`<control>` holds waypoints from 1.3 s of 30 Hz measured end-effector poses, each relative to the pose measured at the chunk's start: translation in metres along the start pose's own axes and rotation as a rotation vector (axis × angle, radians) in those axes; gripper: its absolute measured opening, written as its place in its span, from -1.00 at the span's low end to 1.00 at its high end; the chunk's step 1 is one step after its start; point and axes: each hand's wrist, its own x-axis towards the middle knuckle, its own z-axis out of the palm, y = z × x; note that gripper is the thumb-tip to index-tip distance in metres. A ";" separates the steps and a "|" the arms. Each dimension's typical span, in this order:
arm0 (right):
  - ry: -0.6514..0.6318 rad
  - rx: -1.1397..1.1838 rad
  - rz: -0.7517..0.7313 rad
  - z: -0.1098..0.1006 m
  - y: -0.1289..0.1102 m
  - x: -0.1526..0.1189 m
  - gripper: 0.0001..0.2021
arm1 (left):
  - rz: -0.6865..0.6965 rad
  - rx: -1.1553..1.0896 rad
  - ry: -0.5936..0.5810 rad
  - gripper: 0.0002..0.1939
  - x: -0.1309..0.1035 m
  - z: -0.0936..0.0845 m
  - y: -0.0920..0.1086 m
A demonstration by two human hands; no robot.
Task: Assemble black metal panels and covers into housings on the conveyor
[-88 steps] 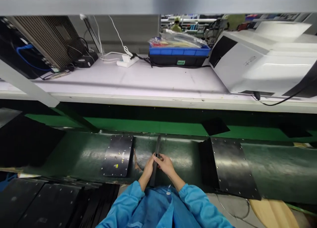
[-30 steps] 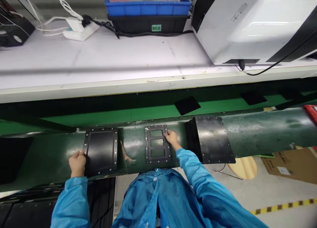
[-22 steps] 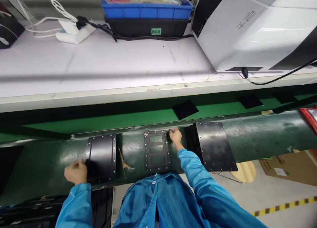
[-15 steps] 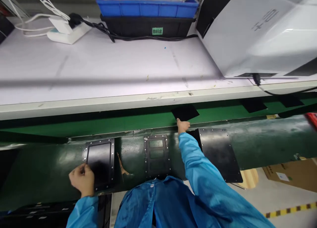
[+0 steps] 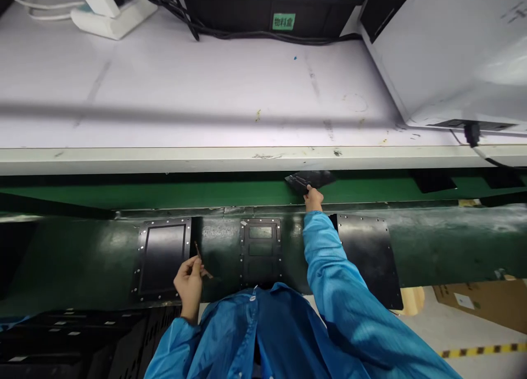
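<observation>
In the head view, we find the right hand (image 5: 313, 196) extended to the green strip (image 5: 230, 195) below the white shelf (image 5: 197, 93). Its thumb and fingers are closed on the near edge of a thin black sheet (image 5: 302, 179), which lies partly beneath the shelf's edge and looks bent.

The left hand (image 5: 190, 283) is held between two pieces, its fingertips drawn in to the thumb; we cannot tell whether anything is pinched there. To its left is a black rimmed panel (image 5: 164, 258); to its right, a black three-window frame (image 5: 261, 241) lies flat on the dark green bench (image 5: 444, 241). Further right we note a black riveted panel (image 5: 366, 258).

On the shelf, a black bin (image 5: 234, 16) bears a green label (image 5: 284, 21) reading "物料盒". Markings on the white machine (image 5: 444, 55) are cut off and illegible; the white label (image 5: 464, 300) on a cardboard carton (image 5: 489, 305) is too small to read.
</observation>
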 end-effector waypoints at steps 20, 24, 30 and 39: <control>-0.815 0.112 0.304 -0.148 0.191 -0.269 -0.59 | -0.545 -0.500 -0.883 -0.33 -0.071 0.055 -0.003; -0.887 0.155 0.449 -0.151 0.204 -0.263 -0.61 | -0.575 -0.477 -0.906 -0.30 -0.088 0.034 -0.026; -0.662 0.141 0.303 -0.132 0.214 -0.242 -0.63 | -0.624 -0.330 -0.948 -0.37 -0.100 0.028 -0.050; -0.682 -0.133 0.181 -0.098 0.204 -0.201 -0.69 | -0.125 0.742 -0.800 -0.66 -0.075 0.040 -0.083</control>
